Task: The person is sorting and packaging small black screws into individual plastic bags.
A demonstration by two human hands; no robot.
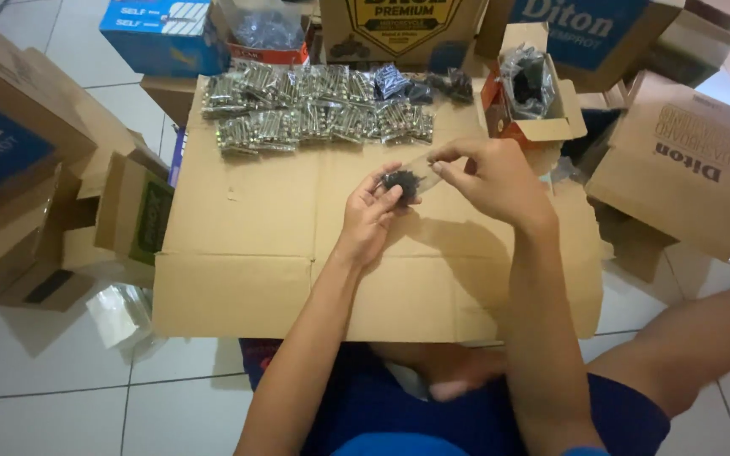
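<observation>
Left hand pinches the lower end of a small clear plastic bag with a dark clump of small black screws inside; thumb + fingers closed on it. Right hand has thumb and forefinger closed on the bag's upper edge, other fingers curled. Bag sits between both hands, held just above the flattened brown cardboard sheet spread on the white tiled floor. Bag contents: dark, spiky-looking lump, indiv. pieces too small to tell apart. Plastic is see-through, glossy.

Further out, at the far edge of the cardboard: rows of clear packets filled w/ silvery screws, laid side by side, 2 rows approx. A few darker packets at the right end of those rows.

Right of them, small open orange-and-brown carton w/ a crumpled plastic bag of dark parts in it.

Around: brown cardboard boxes right and left, a blue box top left. Person's knees and blue shorts at bottom.
</observation>
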